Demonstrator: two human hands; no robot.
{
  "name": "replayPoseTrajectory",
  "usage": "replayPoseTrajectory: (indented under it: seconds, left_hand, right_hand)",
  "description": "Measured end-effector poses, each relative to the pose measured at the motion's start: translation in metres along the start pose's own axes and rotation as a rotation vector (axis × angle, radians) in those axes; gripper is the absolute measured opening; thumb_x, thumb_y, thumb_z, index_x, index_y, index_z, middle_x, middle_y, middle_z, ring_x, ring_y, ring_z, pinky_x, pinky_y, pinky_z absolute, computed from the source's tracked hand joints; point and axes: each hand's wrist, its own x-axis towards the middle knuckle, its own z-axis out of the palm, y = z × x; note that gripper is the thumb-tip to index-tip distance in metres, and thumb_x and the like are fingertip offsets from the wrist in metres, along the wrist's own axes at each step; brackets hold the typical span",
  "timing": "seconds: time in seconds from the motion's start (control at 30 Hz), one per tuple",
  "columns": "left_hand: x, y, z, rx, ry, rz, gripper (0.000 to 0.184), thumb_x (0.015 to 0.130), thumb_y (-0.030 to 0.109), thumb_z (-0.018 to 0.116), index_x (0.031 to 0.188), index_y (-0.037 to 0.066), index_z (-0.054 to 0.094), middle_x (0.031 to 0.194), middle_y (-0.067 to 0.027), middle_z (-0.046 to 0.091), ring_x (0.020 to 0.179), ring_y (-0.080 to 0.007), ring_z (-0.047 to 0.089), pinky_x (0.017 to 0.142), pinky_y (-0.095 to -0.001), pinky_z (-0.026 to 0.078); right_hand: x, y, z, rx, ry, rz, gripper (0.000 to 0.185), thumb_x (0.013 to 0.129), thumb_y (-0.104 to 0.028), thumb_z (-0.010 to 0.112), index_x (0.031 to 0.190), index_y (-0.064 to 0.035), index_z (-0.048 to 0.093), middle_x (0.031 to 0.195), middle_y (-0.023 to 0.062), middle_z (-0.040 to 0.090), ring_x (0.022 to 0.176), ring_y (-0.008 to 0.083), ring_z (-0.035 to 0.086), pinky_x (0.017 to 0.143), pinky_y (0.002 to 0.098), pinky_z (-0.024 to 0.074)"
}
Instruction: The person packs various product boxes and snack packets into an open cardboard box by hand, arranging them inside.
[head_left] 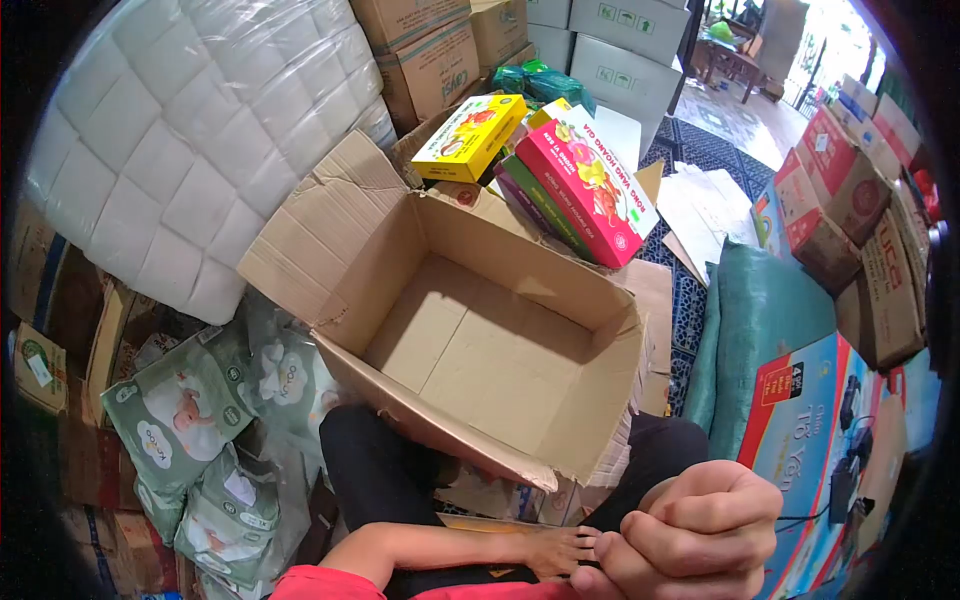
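An opened cardboard box point(475, 345) stands before my knees, its flaps folded out and its brown bottom bare. My left hand point(560, 550) lies low across my lap, below the box's near edge, with its fingers stretched out and holding nothing visible. Close to the camera at the lower right, my right hand point(700, 530) is raised in a fist. Nothing shows between its curled fingers. Behind the box's far edge lie a yellow carton point(468, 138) and a pink carton point(590, 180) with printed fruit pictures, the pink one tilted on top of others.
Green-grey diaper packs point(185, 410) lie at the left, under a large plastic-wrapped white bale point(200, 130). Brown boxes point(425, 60) and white boxes point(625, 80) are stacked at the back. A green sack point(775, 330) and a blue-red carton point(810, 450) stand at the right.
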Motion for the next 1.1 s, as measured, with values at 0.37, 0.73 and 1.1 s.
replayPoseTrajectory:
  seconds: [0.37, 0.73, 1.1]
  left_hand:
    - [0.018, 0.006, -0.005, -0.031, 0.077, 0.017, 0.054, 0.08, 0.036, 0.062, 0.129, 0.015, 0.053, 0.144, -0.0126, 0.039, 0.136, -0.0345, 0.031, 0.11, -0.0519, 0.025]
    - [0.015, 0.006, 0.001, -0.079, 0.045, 0.038, 0.054, 0.08, 0.035, 0.062, 0.13, 0.015, 0.053, 0.144, -0.0127, 0.039, 0.136, -0.0343, 0.031, 0.109, -0.0513, 0.026]
    - [0.02, 0.005, 0.003, -0.093, 0.025, 0.045, 0.054, 0.081, 0.034, 0.061, 0.131, 0.015, 0.052, 0.145, -0.0127, 0.038, 0.137, -0.034, 0.031, 0.109, -0.0506, 0.027]
  right_hand:
    - [0.008, -0.012, 0.001, 0.042, -0.124, 0.215, 0.004, 0.064, -0.002, 0.065, 0.067, 0.0007, 0.064, 0.06, 0.0068, 0.058, 0.054, 0.0159, 0.055, 0.048, 0.026, 0.0398]
    - [-0.004, 0.003, 0.014, 0.006, -0.004, -0.014, 0.005, 0.068, -0.003, 0.063, 0.067, 0.0012, 0.063, 0.06, 0.0074, 0.057, 0.055, 0.017, 0.054, 0.048, 0.0272, 0.0418]
    - [-0.001, -0.007, 0.012, 0.05, -0.011, 0.12, 0.005, 0.067, -0.003, 0.063, 0.066, 0.0017, 0.062, 0.06, 0.0082, 0.057, 0.054, 0.018, 0.054, 0.048, 0.0273, 0.0412]
